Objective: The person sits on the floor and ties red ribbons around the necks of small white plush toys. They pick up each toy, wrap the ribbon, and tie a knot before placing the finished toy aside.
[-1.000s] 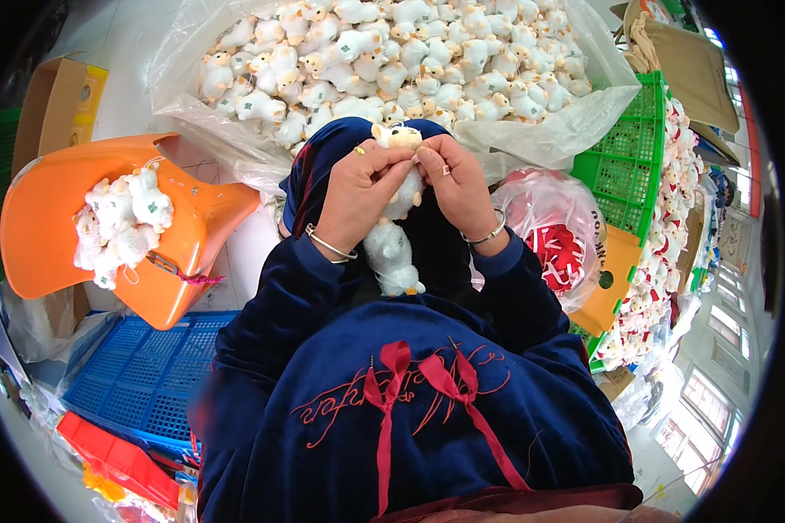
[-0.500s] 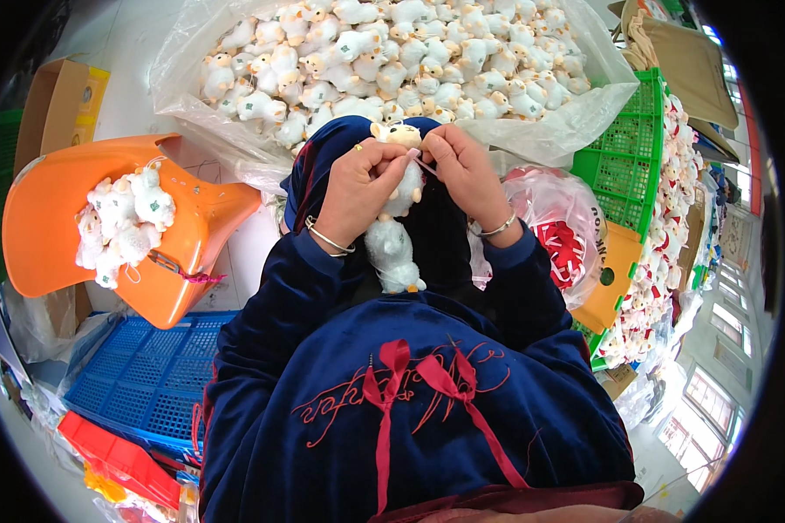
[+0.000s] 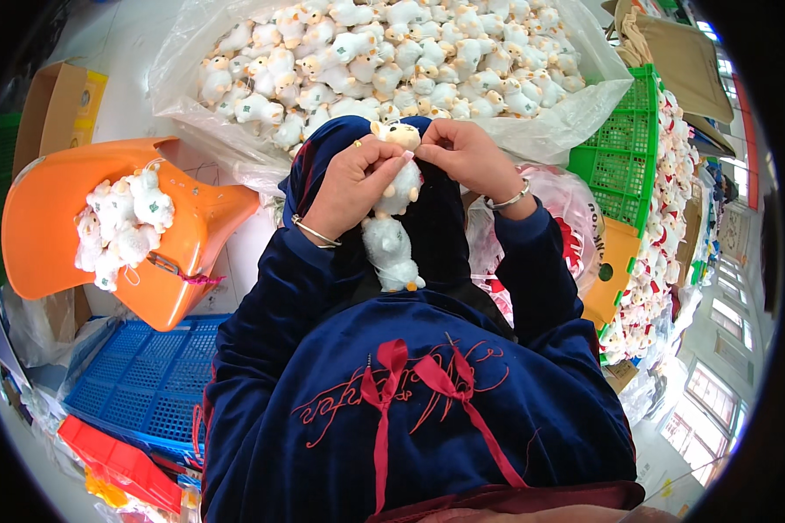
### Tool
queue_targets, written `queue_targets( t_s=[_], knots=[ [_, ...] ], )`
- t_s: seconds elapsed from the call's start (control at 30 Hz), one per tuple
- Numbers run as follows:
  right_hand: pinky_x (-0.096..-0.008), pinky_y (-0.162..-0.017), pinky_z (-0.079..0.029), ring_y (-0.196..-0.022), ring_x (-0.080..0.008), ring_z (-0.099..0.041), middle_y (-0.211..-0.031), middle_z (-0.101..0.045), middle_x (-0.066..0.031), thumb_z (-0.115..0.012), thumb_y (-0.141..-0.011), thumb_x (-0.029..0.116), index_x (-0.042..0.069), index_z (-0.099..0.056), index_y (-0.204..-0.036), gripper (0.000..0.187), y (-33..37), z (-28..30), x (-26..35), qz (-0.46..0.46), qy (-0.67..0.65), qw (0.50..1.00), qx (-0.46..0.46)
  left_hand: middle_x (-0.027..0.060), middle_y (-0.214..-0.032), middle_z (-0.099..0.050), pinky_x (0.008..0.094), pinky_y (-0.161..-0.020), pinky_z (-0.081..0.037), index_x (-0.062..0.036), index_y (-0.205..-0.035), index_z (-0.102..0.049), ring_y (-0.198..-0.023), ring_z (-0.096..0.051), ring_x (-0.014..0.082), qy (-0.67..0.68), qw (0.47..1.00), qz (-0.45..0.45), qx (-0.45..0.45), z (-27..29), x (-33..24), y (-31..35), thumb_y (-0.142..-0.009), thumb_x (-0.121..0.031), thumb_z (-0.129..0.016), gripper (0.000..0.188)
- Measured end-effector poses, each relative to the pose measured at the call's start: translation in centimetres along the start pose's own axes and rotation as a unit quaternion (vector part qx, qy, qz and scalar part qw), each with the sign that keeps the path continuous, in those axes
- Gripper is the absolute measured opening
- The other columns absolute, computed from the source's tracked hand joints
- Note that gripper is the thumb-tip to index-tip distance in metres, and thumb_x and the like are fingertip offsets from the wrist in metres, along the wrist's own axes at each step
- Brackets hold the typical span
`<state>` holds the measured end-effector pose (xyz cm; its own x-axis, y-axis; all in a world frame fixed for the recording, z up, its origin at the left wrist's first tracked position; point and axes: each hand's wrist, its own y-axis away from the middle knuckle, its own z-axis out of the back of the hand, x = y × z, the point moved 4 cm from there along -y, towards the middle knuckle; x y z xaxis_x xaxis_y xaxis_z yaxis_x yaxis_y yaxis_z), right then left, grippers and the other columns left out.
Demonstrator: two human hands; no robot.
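A small white plush animal (image 3: 403, 185) with a cream head rests upright on my lap, held between my hands. At its neck, my left hand (image 3: 355, 185) pinches a short pale pink ribbon (image 3: 407, 156) between thumb and forefinger. My right hand (image 3: 473, 162) is closed too, its thumb and forefinger pressed together at the other side of the neck; its fingers mostly hide what they grip, apparently the same ribbon. Just below, touching the first toy, a second white plush toy (image 3: 389, 253) lies on my lap.
Beyond my knees a large clear plastic bag (image 3: 179, 74) is heaped with plush animals. At left, an orange chair (image 3: 44, 218) holds several more, above a blue plastic crate (image 3: 148, 375). To the right are a bag of red pieces (image 3: 584, 205) and a green crate (image 3: 615, 131).
My right hand has moved up and left against the toy's neck; the thin strip end it was pulling outward no longer shows. My left hand keeps its pinch with its wrist shifted slightly left.
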<state>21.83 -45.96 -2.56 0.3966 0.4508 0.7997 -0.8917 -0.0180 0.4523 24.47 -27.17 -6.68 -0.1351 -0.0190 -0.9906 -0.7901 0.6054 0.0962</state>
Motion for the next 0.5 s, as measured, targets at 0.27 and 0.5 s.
queue_targets(
  t_s=[0.27,0.5],
  knots=[
    [-0.0203,-0.052,-0.037,-0.057,-0.0040,-0.050,-0.072,-0.060,0.0030,-0.066,-0.098,0.020,0.002,-0.069,-0.091,0.019,0.6,0.6,-1.9,-0.056,-0.051,0.995,0.059,-0.0004,-0.082,-0.059,0.0230,-0.068,-0.045,-0.0003,-0.101,-0.071,-0.074,-0.054,0.0067,-0.006,1.000,-0.016,0.001,0.4,0.3,0.2,-0.097,-0.016,-0.068,0.016],
    [-0.0203,-0.050,-0.036,-0.057,-0.0025,-0.050,-0.073,-0.062,0.0026,-0.065,-0.100,0.020,0.002,-0.071,-0.100,0.019,1.9,-0.3,-1.5,-0.081,-0.252,0.952,0.151,-0.0005,-0.088,-0.065,0.0215,-0.067,-0.044,0.0000,-0.102,-0.071,-0.073,-0.054,0.0055,0.053,0.998,0.024,-0.004,0.0,0.7,-0.3,-0.098,-0.021,-0.068,0.022]
  ],
)
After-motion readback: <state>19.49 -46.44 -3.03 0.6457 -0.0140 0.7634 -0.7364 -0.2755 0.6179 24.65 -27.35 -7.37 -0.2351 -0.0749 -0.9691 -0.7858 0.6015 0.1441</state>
